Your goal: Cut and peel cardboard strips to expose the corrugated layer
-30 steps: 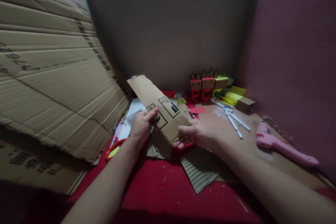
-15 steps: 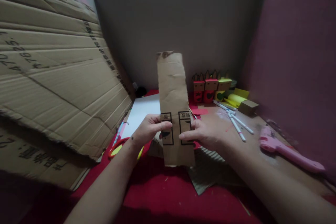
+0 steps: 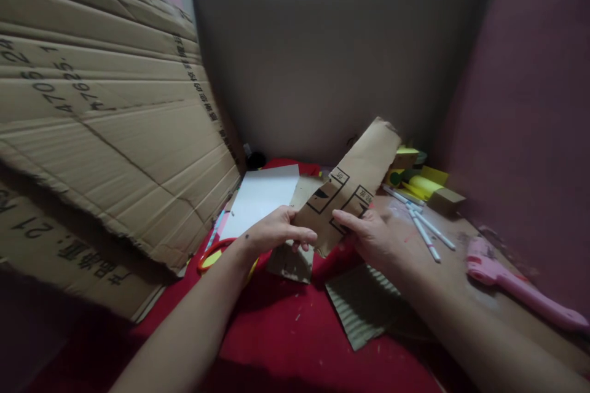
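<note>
A torn-edged strip of brown cardboard (image 3: pixel 369 153) with black printed boxes is held up in front of me, slanting toward the upper right. My left hand (image 3: pixel 279 232) is at its lower left corner, thumb in front and fingers partly behind. Along the lower right edge, my right hand (image 3: pixel 375 236) pinches the strip, its thumb lying on the print. Beneath the hands are a small cardboard scrap (image 3: pixel 292 265) and a ribbed corrugated piece (image 3: pixel 364 307) on the red cloth (image 3: pixel 276 331).
White paper (image 3: pixel 262 193) and a red-and-yellow loop (image 3: pixel 205 258) are at left, near a large cardboard sheet (image 3: pixel 115 116). White pens (image 3: pixel 426 233), a yellow roll (image 3: pixel 426 185) and a pink glue gun (image 3: pixel 520 291) lie at right. A grey panel (image 3: pixel 341 61) stands behind.
The cardboard strip has tipped from upright toward the right, now covering most of the red figures behind it. My left hand has slipped to its lower corner.
</note>
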A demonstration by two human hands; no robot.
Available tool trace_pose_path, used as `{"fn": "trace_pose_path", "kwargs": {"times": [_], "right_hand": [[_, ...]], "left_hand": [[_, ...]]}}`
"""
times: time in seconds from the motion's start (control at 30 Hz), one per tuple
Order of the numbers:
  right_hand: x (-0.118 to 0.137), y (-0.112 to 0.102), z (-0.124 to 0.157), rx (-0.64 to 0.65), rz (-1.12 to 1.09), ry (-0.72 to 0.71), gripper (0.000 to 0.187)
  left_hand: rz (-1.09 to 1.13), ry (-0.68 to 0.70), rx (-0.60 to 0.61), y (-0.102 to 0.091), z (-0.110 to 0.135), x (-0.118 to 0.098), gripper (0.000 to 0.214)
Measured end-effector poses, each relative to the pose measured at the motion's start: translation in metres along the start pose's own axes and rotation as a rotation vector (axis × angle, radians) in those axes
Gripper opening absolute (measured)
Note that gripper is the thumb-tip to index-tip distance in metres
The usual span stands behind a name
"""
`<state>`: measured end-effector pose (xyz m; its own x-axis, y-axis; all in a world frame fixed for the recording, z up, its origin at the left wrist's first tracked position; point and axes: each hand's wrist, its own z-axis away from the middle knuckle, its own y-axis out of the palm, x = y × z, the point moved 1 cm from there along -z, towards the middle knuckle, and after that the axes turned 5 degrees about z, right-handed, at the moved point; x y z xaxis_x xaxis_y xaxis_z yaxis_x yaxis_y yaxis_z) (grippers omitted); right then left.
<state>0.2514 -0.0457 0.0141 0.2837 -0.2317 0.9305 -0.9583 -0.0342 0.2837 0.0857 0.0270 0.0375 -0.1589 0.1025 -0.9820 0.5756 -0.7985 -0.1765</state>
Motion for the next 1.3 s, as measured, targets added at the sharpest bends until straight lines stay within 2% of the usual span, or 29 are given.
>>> {"fn": "trace_pose_path", "kwargs": {"times": [0.17,0.3,0.4,0.5,0.63,0.7,0.77,0.9,0.97,1.03,1.1,1.17,1.23,1.3], "right_hand": [[-0.008,-0.004,-0.002,-0.015,-0.027,0.0,0.024],[-0.003,-0.009,-0.004,-0.047,-0.086,0.044,0.028],[0.001,-0.012,-0.005,-0.069,-0.139,0.12,0.022],[0.002,-0.013,-0.005,-0.081,-0.223,0.186,0.019],[0.001,-0.008,-0.003,-0.043,-0.243,0.162,0.025],[0.002,-0.003,-0.001,0.025,-0.221,0.116,0.029],[0.003,-0.001,-0.001,0.044,-0.259,0.093,0.025],[0.003,-0.006,-0.006,-0.075,-0.416,0.091,0.018],[0.001,-0.011,-0.009,-0.14,-0.428,0.101,0.016],[-0.001,-0.016,-0.012,-0.203,-0.424,0.138,0.016],[-0.003,-0.019,-0.014,-0.256,-0.424,0.169,0.015],[-0.005,-0.02,-0.015,-0.275,-0.421,0.168,0.014],[-0.006,-0.019,-0.015,-0.266,-0.406,0.153,0.012],[-0.008,-0.019,-0.014,-0.257,-0.385,0.148,0.011]], "left_hand": [[-0.087,0.007,-0.075,-0.002,-0.003,0.003,0.01],[-0.158,0.084,-0.182,-0.006,-0.008,0.005,0.015],[-0.251,0.211,-0.344,-0.01,-0.012,0.01,0.023],[-0.387,0.374,-0.573,-0.014,-0.014,0.015,0.033],[-0.588,0.514,-0.812,-0.018,-0.013,0.022,0.044],[-0.658,0.549,-0.857,-0.02,-0.014,0.024,0.048],[-0.752,0.621,-0.872,-0.021,-0.014,0.025,0.048],[-0.894,0.802,-0.804,-0.018,-0.015,0.025,0.047],[-0.786,0.824,-0.767,-0.016,-0.016,0.023,0.05],[-0.493,0.764,-0.779,-0.017,-0.016,0.02,0.052],[-0.052,0.604,-0.785,-0.021,-0.017,0.017,0.049],[0.279,0.44,-0.726,-0.025,-0.019,0.016,0.038],[0.393,0.336,-0.6,-0.025,-0.019,0.015,0.032],[0.398,0.263,-0.447,-0.022,-0.018,0.015,0.032]]}}
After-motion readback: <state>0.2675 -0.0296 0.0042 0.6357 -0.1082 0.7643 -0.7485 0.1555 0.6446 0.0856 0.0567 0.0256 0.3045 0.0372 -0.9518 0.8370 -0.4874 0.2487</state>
